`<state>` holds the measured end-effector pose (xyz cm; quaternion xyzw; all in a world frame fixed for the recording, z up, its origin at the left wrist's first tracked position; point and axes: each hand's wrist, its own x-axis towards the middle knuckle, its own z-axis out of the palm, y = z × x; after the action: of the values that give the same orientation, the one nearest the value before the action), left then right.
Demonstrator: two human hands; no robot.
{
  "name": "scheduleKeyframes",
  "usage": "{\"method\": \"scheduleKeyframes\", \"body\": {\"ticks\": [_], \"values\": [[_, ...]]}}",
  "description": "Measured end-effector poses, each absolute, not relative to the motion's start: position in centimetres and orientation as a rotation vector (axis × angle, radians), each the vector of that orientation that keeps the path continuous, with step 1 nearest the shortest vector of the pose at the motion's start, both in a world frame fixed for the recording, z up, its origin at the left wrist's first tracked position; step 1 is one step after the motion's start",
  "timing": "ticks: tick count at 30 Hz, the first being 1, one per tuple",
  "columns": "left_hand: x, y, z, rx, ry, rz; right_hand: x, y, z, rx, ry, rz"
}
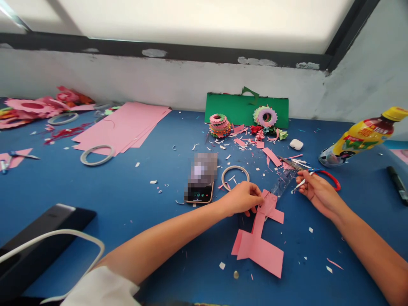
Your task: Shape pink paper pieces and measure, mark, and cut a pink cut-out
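My left hand [245, 198] pinches the upper left edge of a cut and folded pink paper piece [264, 250] that lies on the blue table. To the right, my right hand [314, 187] has its thumb and fingers closed on a thin white stick [302, 183]. Right beside those fingers lie scissors with red and blue handles [333, 176], their blades pointing up and left. A clear ruler [282, 183] lies between the paper piece and my right hand, its lower end by the pink paper.
A phone [200, 194] and a tape roll [225, 176] are near my left hand. A yellow-capped bottle [357, 138] stands at the right, with a white case [296, 144] nearby. Paper rosettes [219, 126], pink sheets [124, 123] and scattered scraps lie farther back.
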<state>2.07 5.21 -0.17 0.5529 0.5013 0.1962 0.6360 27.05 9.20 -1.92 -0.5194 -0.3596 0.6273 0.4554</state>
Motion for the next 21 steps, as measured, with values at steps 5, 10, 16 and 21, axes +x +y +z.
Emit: {"method": "scheduleKeyframes", "body": {"ticks": [5, 10, 16, 21], "values": [[2.1, 5.3, -0.2, 1.241, 1.111, 0.482, 26.8, 9.1, -1.8, -1.281, -0.95, 1.509], [2.2, 5.4, -0.7, 1.18, 1.109, 0.523, 26.5, 8.5, -1.3, -1.237, -1.003, 1.406], [2.1, 5.4, -0.9, 1.218, 1.113, 0.544, 26.6, 7.7, -1.1, -1.174, -1.146, 1.416], [1.9, 5.6, -0.8, 1.319, 1.144, 0.507, 26.4, 7.4, -1.0, -1.125, -1.344, 1.316]]}}
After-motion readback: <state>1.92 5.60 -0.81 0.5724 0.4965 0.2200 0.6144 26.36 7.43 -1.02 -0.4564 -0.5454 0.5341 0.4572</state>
